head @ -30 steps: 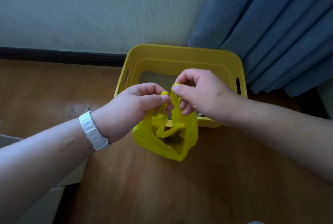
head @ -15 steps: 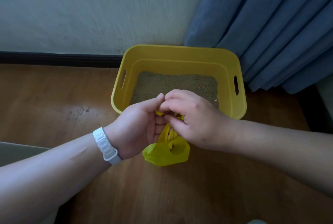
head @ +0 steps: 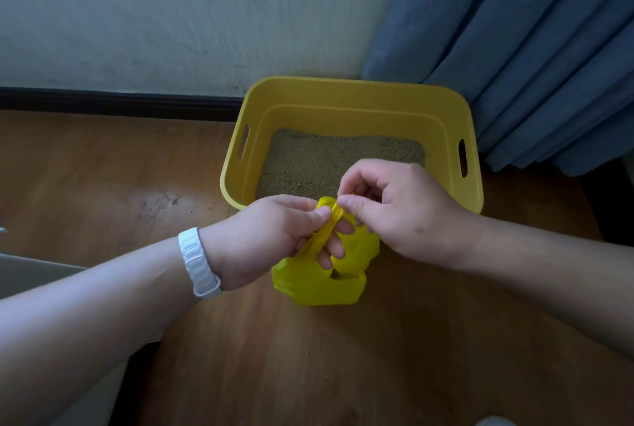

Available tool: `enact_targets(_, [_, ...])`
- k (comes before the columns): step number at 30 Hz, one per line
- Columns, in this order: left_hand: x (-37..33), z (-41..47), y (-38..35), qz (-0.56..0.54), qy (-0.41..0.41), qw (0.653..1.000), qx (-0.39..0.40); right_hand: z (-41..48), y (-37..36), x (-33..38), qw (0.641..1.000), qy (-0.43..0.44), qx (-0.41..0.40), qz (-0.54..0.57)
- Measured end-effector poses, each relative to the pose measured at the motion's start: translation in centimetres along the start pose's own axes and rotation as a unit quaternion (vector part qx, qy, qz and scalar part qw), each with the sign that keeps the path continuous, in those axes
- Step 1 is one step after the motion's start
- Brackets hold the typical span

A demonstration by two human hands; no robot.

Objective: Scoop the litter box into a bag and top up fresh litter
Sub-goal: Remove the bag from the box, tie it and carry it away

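Here the small yellow bag [head: 317, 283] sits on the wooden floor [head: 103, 185] just in front of the yellow litter box [head: 356, 96], close enough that scooped waste needs no carrying. Both hands meet above it: the left hand [head: 271, 237] pinches one twisted handle between thumb and fingers, and the right hand [head: 394, 209] is closed on the other handle, thumb and forefinger pressed together. Holding the two handles at one point looks meant for tying the bag shut, so nothing spills. The litter [head: 308, 165] in the box lies fairly flat and low against the walls, which suggests topping up is not yet done. A few grains [head: 317, 346] lie scattered on the floor nearby.
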State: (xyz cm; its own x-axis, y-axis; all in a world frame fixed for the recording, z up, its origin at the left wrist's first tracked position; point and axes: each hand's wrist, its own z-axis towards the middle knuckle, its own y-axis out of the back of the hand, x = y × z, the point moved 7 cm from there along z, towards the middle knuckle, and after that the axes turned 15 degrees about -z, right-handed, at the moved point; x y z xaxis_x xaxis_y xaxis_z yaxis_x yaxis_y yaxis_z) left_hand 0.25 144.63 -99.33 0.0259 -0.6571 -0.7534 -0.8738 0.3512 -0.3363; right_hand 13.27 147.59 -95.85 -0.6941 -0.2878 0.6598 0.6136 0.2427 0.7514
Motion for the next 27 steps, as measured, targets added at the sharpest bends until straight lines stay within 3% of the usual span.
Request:
enact_targets(4, [-0.6,-0.4,0.0,0.205,-0.003,0.978,0.042,0.9,1.2,-0.3,0.996,0.012,-0.086,0.017])
enact_targets(7, [-0.8,-0.7,-0.1,0.254,0.009,0.965,0.065,2.2,0.4,-0.3,0.995,0.0,-0.095,0.021])
enact_targets(9, [-1.2,-0.9,-0.2,0.267,0.001,0.961,0.066,3.1,-1.7,-0.7,0.991,-0.051,-0.018,0.118])
enact_targets(11, [-1.4,-0.9,0.2,0.307,-0.01,0.95,0.049,3.5,-4.6,-0.8,0.964,-0.101,0.092,0.228])
enact_targets(16, [-1.7,-1.0,1.9,0.452,-0.039,0.891,-0.014,2.6,-8.9,-0.9,0.887,-0.151,0.295,0.321])
enact_targets(22, [-2.6,-1.2,2.4,0.591,-0.195,0.78,-0.059,1.7,-9.8,-1.6,0.854,-0.178,0.383,0.304])
enact_targets(25, [-2.1,-1.3,1.9,0.612,-0.249,0.749,-0.05,1.4,-9.9,-1.6,0.844,-0.157,0.428,0.281])
enact_targets(27, [-1.9,-1.4,1.8,0.604,-0.26,0.752,-0.035,1.1,-10.0,-1.3,0.827,-0.152,0.447,0.305])
